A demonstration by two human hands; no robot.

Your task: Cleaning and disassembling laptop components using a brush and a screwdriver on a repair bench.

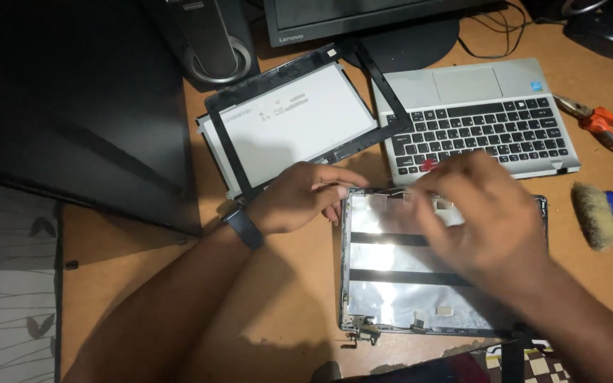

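right now i'm looking down at a stripped laptop lid shell [391, 284], lying flat on the brown desk [285, 298] with its silvery inside face up and two dark bands across it. my left hand [303, 197] rests at the shell's upper left corner, fingers curled loosely and pressing on the rim, holding nothing that i can make out. my right hand [487, 213] hovers over the shell's top edge, blurred with motion, fingers bent towards a thin wire [384, 191] that runs along that edge; whether it pinches anything i cannot tell. i judge the step in hand to be work on the wiring or fittings along the top rim, with the left hand steadying the shell. the next move seems to call for a light, precise pinch at that rim while the corner stays pinned, since the shell looks thin and could slide. just above lies the detached screen panel [296, 113] with its black bezel frame [306, 152] laid loosely over it, and beside that the keyboard base [477, 120]. well off to the right sit orange-handled pliers [608, 126] and a brush [604, 215], untouched
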